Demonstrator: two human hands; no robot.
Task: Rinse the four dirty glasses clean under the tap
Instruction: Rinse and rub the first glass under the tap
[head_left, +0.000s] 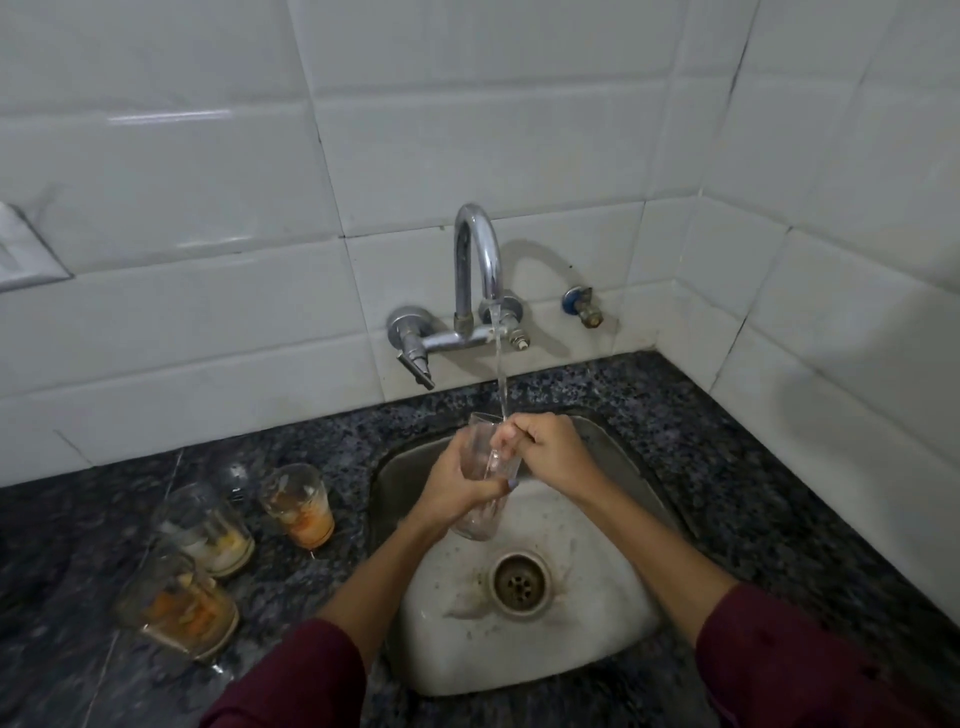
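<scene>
My left hand (457, 486) grips a clear glass (480, 519) upright over the sink (597, 654), rim under the running stream from the chrome tap (475, 249). My right hand (545, 449) is at the glass's rim with its fingers reaching inside. Three dirty glasses stand on the counter to the left: one with orange residue (298, 504), one with yellowish residue (210, 527), and the nearest one with orange residue (179, 605).
A dark speckled granite counter (753, 467) surrounds the steel sink, with a drain (519, 579) at its middle. White tiled walls meet in a corner at the right. A small blue valve (582, 306) sticks out of the wall right of the tap.
</scene>
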